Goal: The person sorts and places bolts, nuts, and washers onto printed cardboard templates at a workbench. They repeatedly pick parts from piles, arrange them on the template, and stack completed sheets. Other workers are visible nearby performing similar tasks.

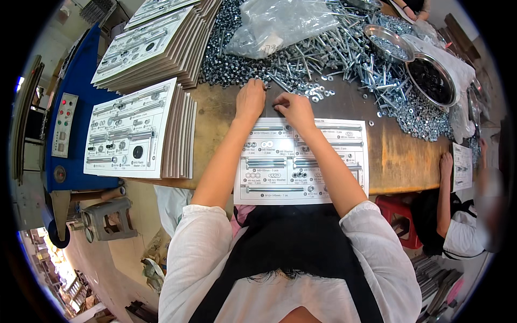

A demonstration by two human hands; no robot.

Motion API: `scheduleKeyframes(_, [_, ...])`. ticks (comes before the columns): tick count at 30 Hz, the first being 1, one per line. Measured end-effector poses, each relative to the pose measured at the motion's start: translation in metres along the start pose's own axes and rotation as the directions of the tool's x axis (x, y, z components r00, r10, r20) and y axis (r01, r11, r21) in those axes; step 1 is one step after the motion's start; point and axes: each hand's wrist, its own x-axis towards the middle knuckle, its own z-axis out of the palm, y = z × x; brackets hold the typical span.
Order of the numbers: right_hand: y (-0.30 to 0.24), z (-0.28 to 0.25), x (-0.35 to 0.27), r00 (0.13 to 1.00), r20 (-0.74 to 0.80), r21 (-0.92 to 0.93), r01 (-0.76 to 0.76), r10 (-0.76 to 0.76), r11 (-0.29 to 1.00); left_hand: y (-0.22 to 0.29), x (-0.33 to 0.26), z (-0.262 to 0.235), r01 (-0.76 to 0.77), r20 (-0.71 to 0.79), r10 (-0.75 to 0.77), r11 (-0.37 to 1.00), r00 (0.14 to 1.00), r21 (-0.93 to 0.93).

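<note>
Both my hands reach past a white printed card (280,199) that lies before me, carrying bolts, nuts and washers in groups. At the near edge of a heap of small nuts (226,67), my left hand (251,101) has its fingertips drawn together; what they hold, if anything, is too small to make out. Just right of it, my right hand (296,110) is above the tabletop, fingers curled in and thumb against them. Whatever it grips is hidden. Loose washers (319,92) lie beyond the right hand, beside a heap of long bolts (336,56).
Stacks of similar cards (129,132) stand on the left. A clear plastic bag (283,27) rests on the hardware. Metal bowls, one with black parts (428,78), sit at right. Another person's hand (446,164) touches a card there. A blue machine (70,97) stands far left.
</note>
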Motion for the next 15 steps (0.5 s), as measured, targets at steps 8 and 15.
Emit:
scheduleKeyframes(8, [0.003,-0.006,-0.016,0.993,-0.069,-0.138,0.082,-0.092,0.987,0.009,0.006,-0.013,-0.063,0.145,0.058,0.997,0.988,0.035])
scheduleKeyframes(15, [0.003,0.031,0.034,0.982,-0.160,-0.232,0.063,-0.102,0.971,0.015,-0.009,-0.026,-0.003,0.209,0.003,1.000,0.978,0.001])
